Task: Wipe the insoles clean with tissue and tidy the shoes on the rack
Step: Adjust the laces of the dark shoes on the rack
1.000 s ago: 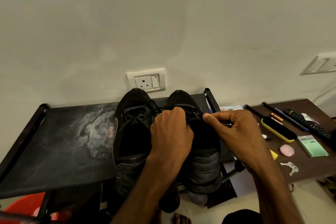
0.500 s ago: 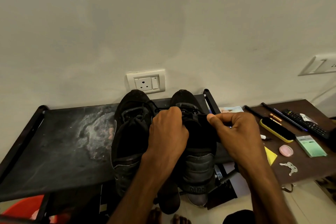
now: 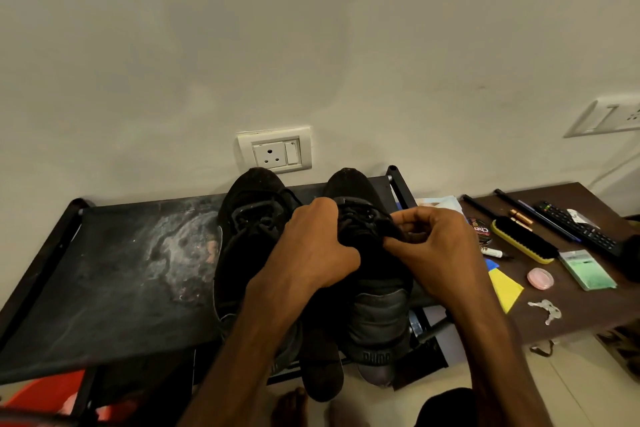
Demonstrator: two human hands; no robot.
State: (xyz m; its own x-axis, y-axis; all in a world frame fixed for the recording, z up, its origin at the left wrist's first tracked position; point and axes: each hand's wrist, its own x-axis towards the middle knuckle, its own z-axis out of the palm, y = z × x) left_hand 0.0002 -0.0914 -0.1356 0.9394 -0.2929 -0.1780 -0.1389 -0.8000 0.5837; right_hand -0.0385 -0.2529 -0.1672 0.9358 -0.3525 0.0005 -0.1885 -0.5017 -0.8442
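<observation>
As the laces (image 3: 363,220) seem to need tucking, items run thus. Rack (image 3: 104,270): stained, left of the left hand (image 3: 311,246). Left shoe (image 3: 249,211): just beside that hand. Left hand: fingers curled on the right shoe (image 3: 377,315), steadying it. Right hand (image 3: 436,253): pinching the laces. Beyond it: table (image 3: 571,319), brush (image 3: 523,243), keys (image 3: 547,310), well apart. No tissue visible.

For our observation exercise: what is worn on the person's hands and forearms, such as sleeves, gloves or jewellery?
Nothing is worn: the left hand and right hand are bare, without gloves, rings or watch, and both forearms are uncovered to the frame's edge.
</observation>
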